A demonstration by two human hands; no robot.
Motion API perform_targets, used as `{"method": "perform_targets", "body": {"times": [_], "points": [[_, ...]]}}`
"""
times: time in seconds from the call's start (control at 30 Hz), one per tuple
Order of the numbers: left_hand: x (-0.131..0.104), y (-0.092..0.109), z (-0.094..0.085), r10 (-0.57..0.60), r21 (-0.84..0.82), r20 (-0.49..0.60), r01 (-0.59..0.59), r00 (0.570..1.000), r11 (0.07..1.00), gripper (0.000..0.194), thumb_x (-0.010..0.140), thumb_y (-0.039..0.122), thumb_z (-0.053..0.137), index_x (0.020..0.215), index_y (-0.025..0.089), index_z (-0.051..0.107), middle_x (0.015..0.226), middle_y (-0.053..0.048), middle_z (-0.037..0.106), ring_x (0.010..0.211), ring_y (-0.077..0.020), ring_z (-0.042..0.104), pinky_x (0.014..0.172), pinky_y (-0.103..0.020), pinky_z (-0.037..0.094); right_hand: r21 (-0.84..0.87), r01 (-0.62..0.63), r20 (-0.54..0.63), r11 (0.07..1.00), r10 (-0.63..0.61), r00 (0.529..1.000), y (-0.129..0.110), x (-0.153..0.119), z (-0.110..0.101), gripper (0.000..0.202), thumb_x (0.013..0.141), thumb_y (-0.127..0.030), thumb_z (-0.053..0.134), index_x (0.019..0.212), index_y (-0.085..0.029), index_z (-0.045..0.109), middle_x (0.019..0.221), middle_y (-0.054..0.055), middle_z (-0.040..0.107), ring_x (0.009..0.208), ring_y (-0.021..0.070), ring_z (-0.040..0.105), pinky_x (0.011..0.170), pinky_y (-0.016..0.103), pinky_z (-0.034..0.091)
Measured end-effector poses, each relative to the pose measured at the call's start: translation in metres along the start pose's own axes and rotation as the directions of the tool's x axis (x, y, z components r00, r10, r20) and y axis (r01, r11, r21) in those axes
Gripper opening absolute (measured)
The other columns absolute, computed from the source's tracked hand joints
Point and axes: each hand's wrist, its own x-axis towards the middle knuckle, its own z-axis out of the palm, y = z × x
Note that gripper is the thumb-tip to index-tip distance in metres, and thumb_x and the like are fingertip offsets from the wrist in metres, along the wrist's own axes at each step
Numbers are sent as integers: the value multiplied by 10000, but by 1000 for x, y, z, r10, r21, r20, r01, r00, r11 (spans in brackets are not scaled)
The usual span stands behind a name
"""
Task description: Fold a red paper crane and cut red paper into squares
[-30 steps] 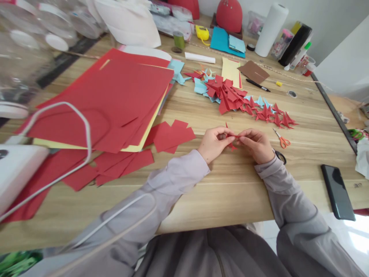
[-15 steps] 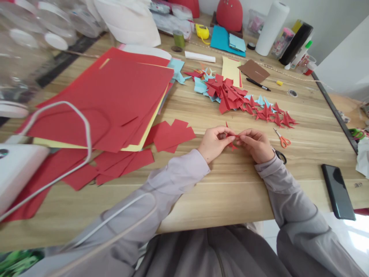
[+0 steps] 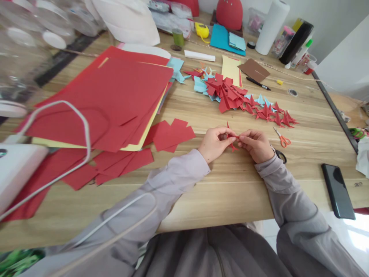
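Red folded paper [image 3: 233,147] sits between left hand [image 3: 212,144] and right hand [image 3: 257,146], both pinching it, neither nearer; its visible points jut toward the near and far sides.

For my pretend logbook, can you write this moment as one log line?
left hand: pinching red folded paper | right hand: pinching same paper | nearby: orange-handled scissors, red and blue folded pile

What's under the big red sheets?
Yellow paper shows along the front and right edges of the red sheets, and small red pieces poke out at the front. The rest is covered; can't tell what else.
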Motion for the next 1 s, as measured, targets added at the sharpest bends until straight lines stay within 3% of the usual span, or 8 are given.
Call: {"method": "perform_targets", "body": {"times": [0.2,0.37,0.57,0.77,1.0], "points": [[0,-1,0,1,3,-7,-1,1000,1000,75,677,199,684,737,156,696,691,-21,623,582,-100,533,550,-236,462,6,32,-5,999,-32,999,4,1,1,305,545,-337,851,673,-168,631,601,-17,647,550,94,589,566,235,494],[-2,-1,1,1,-6,-2,-1,1000,1000,87,677,210,680,740,151,690,689,-19,616,543,-88,518,508,-227,450,20,102,-4,995,-102,995,6,1,2,422,551,-334,843,864,-208,590,622,-56,637,539,92,578,543,228,465],[-3,2,1,1,-37,-4,-1,1000,999,89,658,213,695,719,149,687,701,-25,635,589,-101,533,540,-234,469,-42,189,6,981,-189,982,3,-1,3,393,604,-370,814,905,-210,618,649,-37,665,575,110,611,607,255,499],[-1,4,1,-18,-43,-55,16,998,999,98,638,223,713,701,155,680,684,-14,638,581,-99,525,535,-230,473,-104,181,-42,978,-186,982,1,-2,2,322,622,-464,782,741,-191,660,655,-4,672,567,117,602,603,272,510],[0,-2,1,-33,-53,-67,29,997,998,122,644,240,713,721,150,683,662,-11,614,552,-89,504,504,-217,473,-200,194,6,960,-197,980,1,-2,2,300,647,-462,768,685,-182,666,576,-6,643,531,125,593,566,277,494]]}}
